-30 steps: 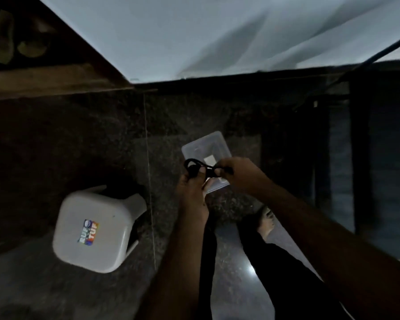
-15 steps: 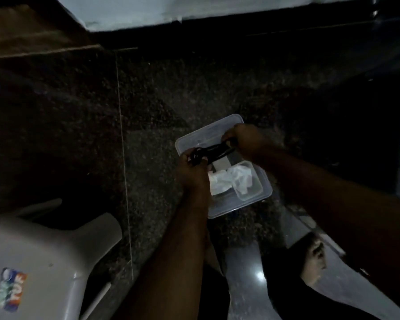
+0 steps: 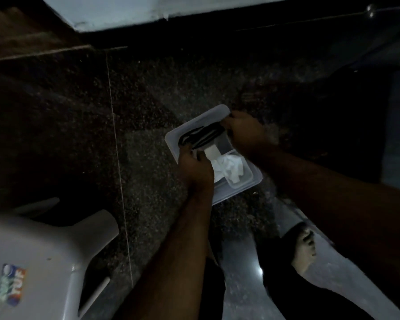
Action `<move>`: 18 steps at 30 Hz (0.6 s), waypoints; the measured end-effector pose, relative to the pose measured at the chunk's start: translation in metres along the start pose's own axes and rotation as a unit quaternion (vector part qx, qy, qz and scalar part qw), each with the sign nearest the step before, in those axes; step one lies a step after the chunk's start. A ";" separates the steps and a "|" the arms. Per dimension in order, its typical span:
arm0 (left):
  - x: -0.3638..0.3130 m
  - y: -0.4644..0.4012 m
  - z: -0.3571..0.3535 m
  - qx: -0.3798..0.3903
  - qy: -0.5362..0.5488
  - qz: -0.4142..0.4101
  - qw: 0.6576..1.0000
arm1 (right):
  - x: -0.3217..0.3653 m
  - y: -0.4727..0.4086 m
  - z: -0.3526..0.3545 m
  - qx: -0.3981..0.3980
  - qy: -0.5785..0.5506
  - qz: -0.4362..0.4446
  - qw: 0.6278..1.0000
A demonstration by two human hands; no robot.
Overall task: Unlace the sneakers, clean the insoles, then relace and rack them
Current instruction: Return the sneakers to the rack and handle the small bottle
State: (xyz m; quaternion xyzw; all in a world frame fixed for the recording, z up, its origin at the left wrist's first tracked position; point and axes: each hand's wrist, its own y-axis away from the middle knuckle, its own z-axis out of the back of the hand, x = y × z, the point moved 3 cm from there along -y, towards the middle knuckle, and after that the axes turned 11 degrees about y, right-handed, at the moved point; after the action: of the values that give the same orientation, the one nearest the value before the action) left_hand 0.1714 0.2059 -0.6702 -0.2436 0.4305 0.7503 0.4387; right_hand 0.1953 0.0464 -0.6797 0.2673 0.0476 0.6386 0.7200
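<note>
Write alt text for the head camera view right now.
Both hands hold a bundle of black shoelaces over a clear plastic container on a dark speckled floor: the right hand grips one end, the left hand the other. Crumpled white tissue lies inside; a white plastic stool stands at lower left.

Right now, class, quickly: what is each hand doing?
Left hand: grips one end of the bundled black shoelace over the clear plastic tray.
Right hand: grips the lace's other end.
</note>
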 end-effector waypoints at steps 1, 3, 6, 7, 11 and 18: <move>-0.017 0.015 0.001 0.020 0.015 -0.002 1.000 | -0.002 0.016 0.016 -0.008 -0.012 -0.006 1.000; -0.055 0.041 0.006 0.046 0.042 -0.006 0.998 | 0.001 0.045 0.049 -0.024 -0.045 -0.018 0.999; -0.128 0.085 0.021 0.060 0.043 -0.047 0.996 | 0.006 0.103 0.118 -0.062 -0.102 -0.055 0.991; -0.152 0.100 0.027 0.062 0.048 -0.056 0.995 | 0.009 0.122 0.140 -0.084 -0.122 -0.062 0.987; -0.275 0.177 0.059 0.111 0.063 -0.097 0.987 | 0.019 0.211 0.255 -0.169 -0.186 -0.131 0.959; -0.460 0.324 0.096 0.227 0.089 -0.236 0.940 | 0.009 0.371 0.448 -0.295 -0.233 -0.188 0.907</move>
State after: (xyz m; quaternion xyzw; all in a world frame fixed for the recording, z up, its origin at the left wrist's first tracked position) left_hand 0.1200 0.0028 -0.1397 -0.2979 0.5571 0.4824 0.6068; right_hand 0.0490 -0.0748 -0.1302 0.1698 -0.2628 0.3958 0.8634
